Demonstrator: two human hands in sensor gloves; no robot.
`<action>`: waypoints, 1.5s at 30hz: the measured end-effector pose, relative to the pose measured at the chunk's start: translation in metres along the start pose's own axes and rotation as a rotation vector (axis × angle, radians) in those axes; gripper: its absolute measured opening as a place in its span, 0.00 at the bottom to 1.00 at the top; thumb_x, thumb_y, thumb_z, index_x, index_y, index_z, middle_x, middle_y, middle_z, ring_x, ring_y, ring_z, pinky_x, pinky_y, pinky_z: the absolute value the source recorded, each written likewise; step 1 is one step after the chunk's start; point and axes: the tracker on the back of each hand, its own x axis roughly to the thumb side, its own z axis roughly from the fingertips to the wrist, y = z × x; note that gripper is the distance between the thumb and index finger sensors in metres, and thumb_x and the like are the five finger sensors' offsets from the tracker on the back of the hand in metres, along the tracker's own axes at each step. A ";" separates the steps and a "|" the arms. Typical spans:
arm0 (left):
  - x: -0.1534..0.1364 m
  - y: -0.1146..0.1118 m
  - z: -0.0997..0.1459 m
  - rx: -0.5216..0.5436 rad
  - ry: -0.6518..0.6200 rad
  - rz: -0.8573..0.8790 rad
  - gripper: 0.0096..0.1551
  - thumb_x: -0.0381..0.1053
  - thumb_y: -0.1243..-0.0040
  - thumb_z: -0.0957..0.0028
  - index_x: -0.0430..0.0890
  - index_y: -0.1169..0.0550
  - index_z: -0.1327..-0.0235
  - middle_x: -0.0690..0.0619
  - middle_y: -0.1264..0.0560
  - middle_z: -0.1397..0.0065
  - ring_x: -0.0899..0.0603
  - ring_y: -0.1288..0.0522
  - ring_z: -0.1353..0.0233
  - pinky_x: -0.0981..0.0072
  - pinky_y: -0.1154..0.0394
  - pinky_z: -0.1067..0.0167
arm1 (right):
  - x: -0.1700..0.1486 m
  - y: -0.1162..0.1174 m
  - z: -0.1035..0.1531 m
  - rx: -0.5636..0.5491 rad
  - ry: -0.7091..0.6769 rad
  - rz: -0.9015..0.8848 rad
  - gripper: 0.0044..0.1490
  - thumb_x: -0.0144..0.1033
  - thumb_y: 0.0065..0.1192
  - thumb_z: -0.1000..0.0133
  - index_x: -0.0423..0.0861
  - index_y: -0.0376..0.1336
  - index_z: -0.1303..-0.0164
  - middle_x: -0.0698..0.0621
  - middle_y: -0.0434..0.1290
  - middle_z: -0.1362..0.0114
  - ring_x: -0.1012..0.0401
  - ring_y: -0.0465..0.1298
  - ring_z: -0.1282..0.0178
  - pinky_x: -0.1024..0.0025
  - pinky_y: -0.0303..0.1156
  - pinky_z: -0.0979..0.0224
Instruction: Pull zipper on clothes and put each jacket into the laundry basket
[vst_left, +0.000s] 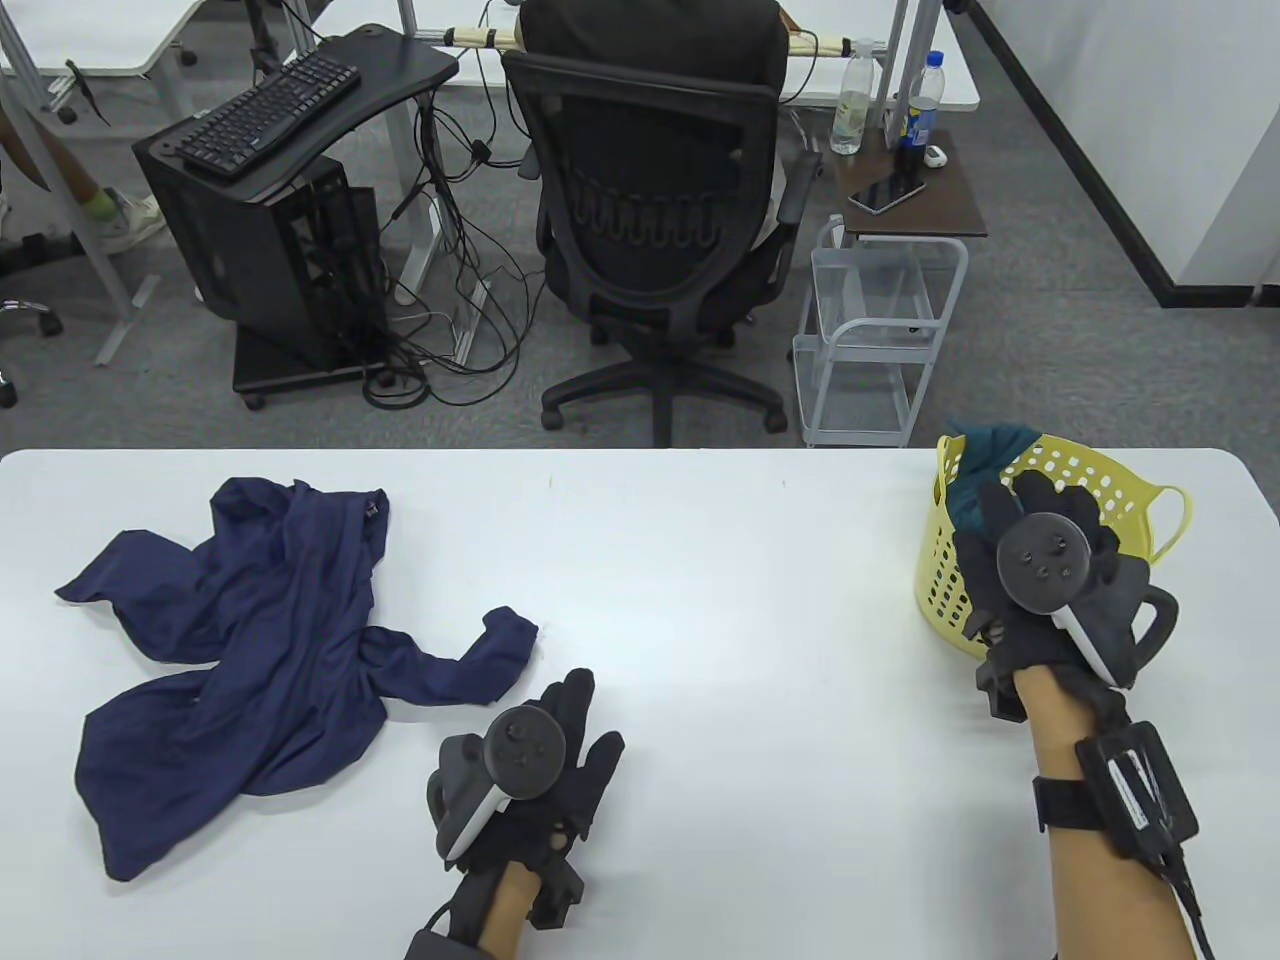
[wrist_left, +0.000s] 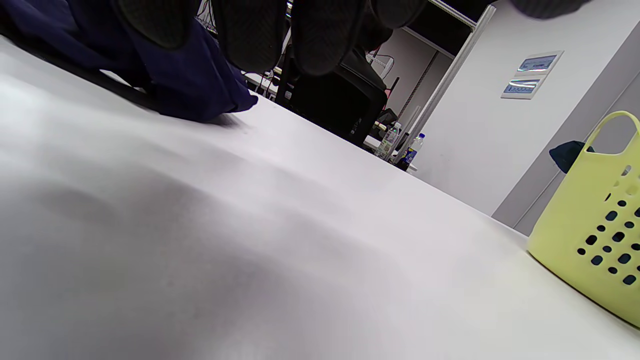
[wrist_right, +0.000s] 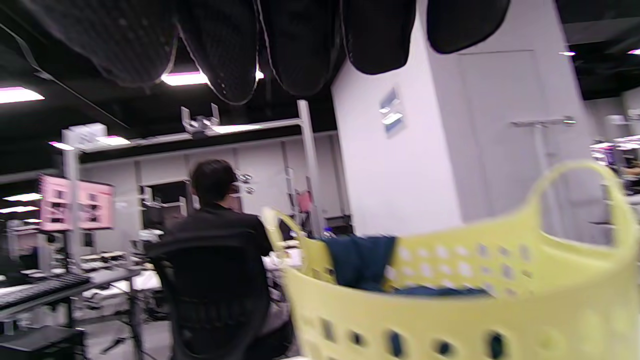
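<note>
Crumpled navy-blue fabric jacket (vst_left: 230, 640) lies on the white table (vst_left: 700, 560), just left of the left hand (vst_left: 530, 770), whose fingers are straight and empty. Right hand (vst_left: 1045, 570) hovers over the yellow perforated plastic laundry basket (vst_left: 945, 575), apparently empty; a teal garment (vst_left: 985, 465) lies inside.

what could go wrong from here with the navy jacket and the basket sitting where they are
The yellow laundry basket sits at the table's right end and already holds a teal garment bulging over its rim; stuffing more in could tip it or spill cloth. The navy jacket lies crumpled far left, its zipper hard to see, so the left hand may grab a sleeve instead. The right hand over the basket could knock it.
</note>
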 end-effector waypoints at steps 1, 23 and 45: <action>-0.001 0.000 0.000 0.003 0.001 0.000 0.45 0.74 0.53 0.54 0.59 0.42 0.23 0.50 0.34 0.17 0.33 0.34 0.22 0.33 0.37 0.33 | 0.012 -0.007 0.008 -0.011 -0.036 -0.014 0.36 0.58 0.61 0.44 0.60 0.62 0.24 0.52 0.61 0.13 0.39 0.60 0.16 0.36 0.57 0.23; 0.004 -0.017 -0.004 -0.047 -0.002 -0.074 0.45 0.74 0.53 0.55 0.59 0.41 0.23 0.50 0.33 0.18 0.33 0.33 0.22 0.33 0.37 0.33 | 0.055 0.152 0.133 0.333 -0.209 -0.085 0.40 0.64 0.59 0.46 0.62 0.59 0.22 0.56 0.64 0.14 0.40 0.60 0.16 0.38 0.59 0.23; -0.034 0.070 -0.059 0.185 0.257 -0.436 0.41 0.75 0.51 0.57 0.72 0.39 0.26 0.62 0.39 0.13 0.40 0.45 0.15 0.37 0.41 0.27 | 0.037 0.150 0.148 0.288 -0.227 -0.127 0.43 0.67 0.58 0.47 0.61 0.58 0.21 0.54 0.65 0.15 0.41 0.65 0.19 0.39 0.62 0.24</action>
